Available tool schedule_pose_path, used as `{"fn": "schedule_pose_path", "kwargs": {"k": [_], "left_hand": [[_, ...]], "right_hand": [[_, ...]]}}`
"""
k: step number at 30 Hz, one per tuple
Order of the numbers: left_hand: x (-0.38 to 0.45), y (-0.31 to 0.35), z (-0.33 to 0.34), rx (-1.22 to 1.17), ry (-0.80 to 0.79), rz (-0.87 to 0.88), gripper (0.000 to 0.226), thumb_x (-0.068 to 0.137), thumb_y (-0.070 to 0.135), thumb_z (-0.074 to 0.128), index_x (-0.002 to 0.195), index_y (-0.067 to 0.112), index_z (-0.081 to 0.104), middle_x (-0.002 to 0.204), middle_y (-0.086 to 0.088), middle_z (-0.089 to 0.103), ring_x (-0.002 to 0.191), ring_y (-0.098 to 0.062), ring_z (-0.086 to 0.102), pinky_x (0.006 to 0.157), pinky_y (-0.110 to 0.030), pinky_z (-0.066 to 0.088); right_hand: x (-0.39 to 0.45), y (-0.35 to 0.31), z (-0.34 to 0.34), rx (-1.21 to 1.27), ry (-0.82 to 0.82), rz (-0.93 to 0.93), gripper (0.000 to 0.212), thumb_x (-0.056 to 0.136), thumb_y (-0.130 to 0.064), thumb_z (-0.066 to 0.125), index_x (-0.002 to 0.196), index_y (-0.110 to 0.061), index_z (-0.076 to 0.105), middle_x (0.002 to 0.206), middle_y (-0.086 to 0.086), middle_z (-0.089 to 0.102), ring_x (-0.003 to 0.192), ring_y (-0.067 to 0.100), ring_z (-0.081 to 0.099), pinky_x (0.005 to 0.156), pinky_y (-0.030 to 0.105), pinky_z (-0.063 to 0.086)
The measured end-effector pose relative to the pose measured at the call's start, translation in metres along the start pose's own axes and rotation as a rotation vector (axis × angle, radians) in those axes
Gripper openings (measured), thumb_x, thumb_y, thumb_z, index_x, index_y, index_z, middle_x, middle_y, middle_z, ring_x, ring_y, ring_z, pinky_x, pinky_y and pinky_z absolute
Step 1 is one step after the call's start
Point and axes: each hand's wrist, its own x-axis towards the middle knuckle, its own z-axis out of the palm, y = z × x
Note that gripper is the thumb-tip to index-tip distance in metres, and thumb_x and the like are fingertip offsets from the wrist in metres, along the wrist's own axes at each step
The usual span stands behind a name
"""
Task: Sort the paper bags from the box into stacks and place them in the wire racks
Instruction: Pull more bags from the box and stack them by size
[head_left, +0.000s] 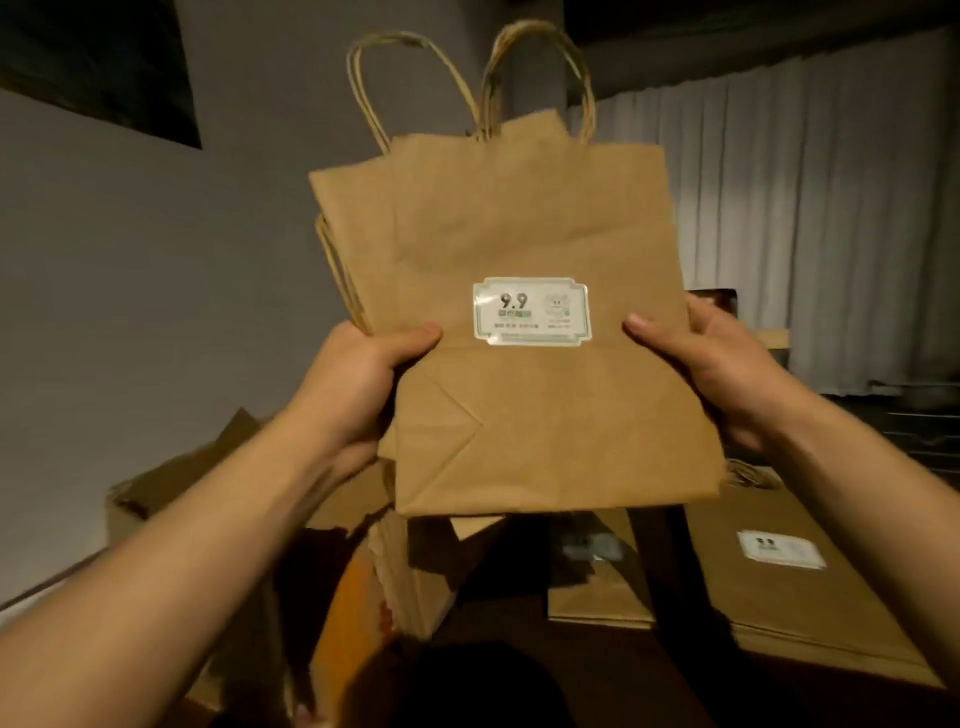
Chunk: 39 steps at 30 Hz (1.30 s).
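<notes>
A bundle of flat brown paper bags with twisted handles and a white "9.9" sticker is held upright in front of me. My left hand grips its left edge, thumb on the front. On the right edge, my right hand grips the same way. Below, a stack of paper bags with the same sticker lies flat at the lower right. An open cardboard box sits at the lower left. More bags stand on edge below the bundle. Dark wire racks show at the right edge.
A grey wall is on the left, with a dark picture at the top left. White curtains hang at the right. An orange flap lies near the bottom centre.
</notes>
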Motion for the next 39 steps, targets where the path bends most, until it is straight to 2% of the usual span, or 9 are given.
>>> {"fn": "schedule_pose_path", "kwargs": {"k": [6,11,13,16,19,23,29,34,39], "left_hand": [[-0.093,-0.162,0.039,-0.064,-0.047,-0.389,0.028,0.080,0.000,0.070,0.108,0.005,0.067,0.103,-0.014,0.074,0.086,-0.019,0.073,0.068,-0.026,0.056],[-0.150,-0.236,0.040,0.270,0.079,-0.534,0.017,0.086,0.002,0.067,0.073,0.013,0.064,0.068,0.006,0.066,0.085,-0.022,0.067,0.082,-0.029,0.047],[-0.153,-0.237,0.038,0.353,0.051,-0.487,0.009,0.086,0.005,0.068,0.089,0.011,0.063,0.081,0.009,0.060,0.093,-0.019,0.059,0.083,-0.024,0.040],[-0.145,-0.246,0.020,0.418,0.012,-0.360,0.053,0.084,-0.002,0.067,0.132,0.010,0.046,0.107,0.012,0.059,0.107,-0.014,0.058,0.076,-0.008,0.041],[-0.140,-0.256,0.003,0.659,0.005,-0.382,0.081,0.084,0.013,0.072,0.150,0.013,0.025,0.140,-0.002,0.047,0.128,-0.021,0.046,0.102,-0.028,0.040],[-0.151,-0.272,-0.003,0.979,-0.105,-0.141,0.067,0.083,0.024,0.073,0.143,0.020,0.042,0.156,-0.009,0.020,0.144,-0.027,0.022,0.117,-0.037,0.018],[-0.154,-0.294,-0.002,1.237,-0.349,0.061,0.050,0.088,0.056,0.036,0.111,0.028,0.071,0.137,-0.001,0.056,0.134,-0.040,0.041,0.109,-0.053,0.034],[-0.150,-0.301,-0.004,1.412,-0.366,0.104,0.047,0.081,0.060,0.039,0.105,0.035,0.071,0.132,0.002,0.061,0.133,-0.038,0.041,0.105,-0.054,0.036],[-0.149,-0.308,-0.005,1.469,-0.340,0.042,0.059,0.078,0.066,0.039,0.112,0.029,0.071,0.137,0.003,0.057,0.140,-0.027,0.021,0.101,-0.062,0.036]], "right_hand": [[-0.119,0.109,-0.057,-0.104,0.306,0.280,0.029,0.082,-0.005,0.074,0.104,-0.008,0.057,0.096,0.012,0.074,0.075,0.017,0.074,0.057,0.024,0.057],[-0.184,0.192,-0.060,-0.200,0.318,0.502,0.019,0.089,-0.009,0.070,0.078,-0.007,0.054,0.083,0.013,0.072,0.066,0.013,0.070,0.055,0.021,0.053],[-0.186,0.201,-0.060,-0.302,0.344,0.512,0.023,0.091,-0.013,0.068,0.072,-0.009,0.056,0.083,0.011,0.073,0.069,0.013,0.069,0.059,0.021,0.053],[-0.184,0.201,-0.064,-0.428,0.313,0.578,0.032,0.096,-0.022,0.062,0.067,-0.010,0.070,0.073,0.004,0.075,0.068,0.015,0.071,0.064,0.026,0.055],[-0.182,0.205,-0.069,-0.831,0.232,0.556,0.033,0.097,-0.032,0.059,0.074,-0.017,0.077,0.070,-0.004,0.073,0.069,0.011,0.068,0.072,0.031,0.055],[-0.177,0.196,-0.074,-0.955,0.286,0.457,0.029,0.099,-0.032,0.053,0.081,-0.021,0.072,0.077,-0.002,0.072,0.076,0.017,0.067,0.076,0.039,0.055],[-0.168,0.160,-0.073,-0.090,0.186,0.673,0.013,0.094,-0.002,0.060,0.105,-0.004,0.066,0.096,0.016,0.076,0.086,0.029,0.074,0.077,0.039,0.060],[-0.104,0.141,-0.147,-0.511,0.498,0.563,0.022,0.094,-0.011,0.062,0.116,-0.015,0.064,0.113,0.007,0.068,0.081,0.016,0.065,0.078,0.033,0.054],[-0.045,0.178,-0.228,-0.990,0.448,0.731,0.023,0.096,-0.013,0.057,0.119,-0.012,0.060,0.117,0.014,0.063,0.093,0.024,0.062,0.082,0.038,0.052]]}}
